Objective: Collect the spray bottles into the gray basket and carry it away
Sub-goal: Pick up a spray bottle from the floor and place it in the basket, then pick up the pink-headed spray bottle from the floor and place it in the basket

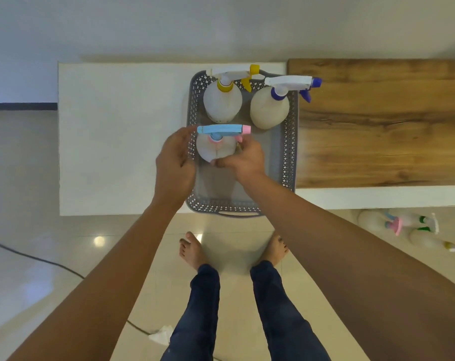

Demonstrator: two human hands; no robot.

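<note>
The grey perforated plastic basket (289,142) stands at the near edge of the white tabletop (117,139). Two white spray bottles, yellow-trimmed (222,102) and blue-trimmed (269,110), stand upright along its far wall, leaving the near half free. The right hand (243,158) grips the third white bottle, with light-blue head and pink nozzle (213,149), upright inside the left side; the left hand (175,162), fingers loosely curved, flanks it, apparently steadying, contact unclear.

Dark blue trousers (281,316) (bare feet)
</note>
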